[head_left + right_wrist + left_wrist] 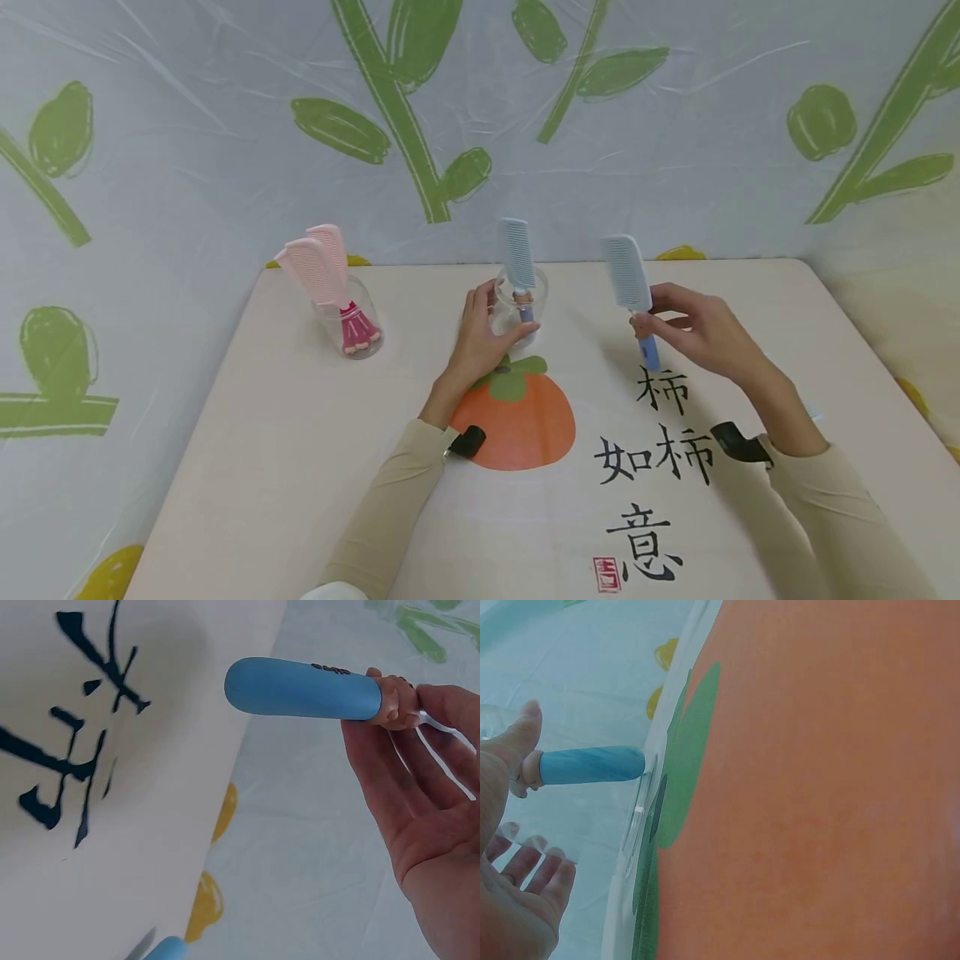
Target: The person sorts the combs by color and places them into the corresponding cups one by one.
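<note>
My left hand [483,329] holds a clear glass jar [542,292], thumb at its front and fingers round its left side. A light-blue comb [517,250] stands in this jar, teeth end up; its blue handle [592,765] shows through the glass in the left wrist view. To the right, my right hand [701,329] pinches a second light-blue comb [627,271] near the small figure where handle and teeth meet. Its rounded blue handle [300,688] points down above the table.
Two pink combs [318,267] with dark-pink handles lean in another glass jar [363,292] at the left. Partly hidden behind my right forearm lies another blue item [812,412]. The pale tablecloth [285,467] bears a printed persimmon [525,425] and black characters [652,458].
</note>
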Tool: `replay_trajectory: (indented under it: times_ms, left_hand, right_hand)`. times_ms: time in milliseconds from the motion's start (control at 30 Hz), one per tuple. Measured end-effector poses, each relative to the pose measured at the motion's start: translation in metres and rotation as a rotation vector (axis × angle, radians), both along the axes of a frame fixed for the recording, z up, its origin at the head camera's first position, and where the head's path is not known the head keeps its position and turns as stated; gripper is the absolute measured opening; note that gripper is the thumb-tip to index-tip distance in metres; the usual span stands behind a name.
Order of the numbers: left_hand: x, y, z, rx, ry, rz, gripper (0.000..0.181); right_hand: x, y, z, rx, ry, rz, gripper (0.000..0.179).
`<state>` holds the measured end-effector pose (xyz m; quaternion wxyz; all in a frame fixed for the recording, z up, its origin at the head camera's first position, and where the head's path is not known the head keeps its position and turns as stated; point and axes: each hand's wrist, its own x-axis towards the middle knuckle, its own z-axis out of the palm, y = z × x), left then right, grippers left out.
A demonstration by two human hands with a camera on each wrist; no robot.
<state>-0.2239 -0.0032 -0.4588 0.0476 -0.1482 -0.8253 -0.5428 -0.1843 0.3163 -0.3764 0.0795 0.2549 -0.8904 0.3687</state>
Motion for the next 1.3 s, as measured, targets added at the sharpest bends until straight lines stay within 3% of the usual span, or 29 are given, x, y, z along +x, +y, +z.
replay_trajectory:
  times_ms: [267,533,667,900,1100,1300]
  left_hand:
    - [0.000,0.000,0.002,-0.006,-0.011,-0.004,0.087]
    - [0.000,0.000,0.001,-0.018,-0.027,-0.001,0.089]
    - [0.000,0.000,0.002,-0.015,-0.031,-0.004,0.089]
    - [0.001,0.000,0.001,-0.014,-0.033,-0.008,0.089]
    - [0.002,0.000,0.002,-0.015,-0.044,0.001,0.089]
    - [0.002,0.002,0.004,-0.016,-0.054,0.002,0.089]
  right_hand:
    - [-0.004,-0.013,0.012,-0.070,0.030,0.021,0.045]
    - [-0.010,-0.029,0.021,-0.295,0.003,0.101,0.045]
    - [-0.013,-0.037,0.024,-0.346,0.029,0.106,0.044]
    - [-0.020,-0.050,0.026,-0.540,0.042,0.147,0.041]
    - [-0.023,-0.065,0.030,-0.563,0.075,0.134,0.042]
    - [-0.026,-0.078,0.032,-0.536,0.127,0.066,0.043]
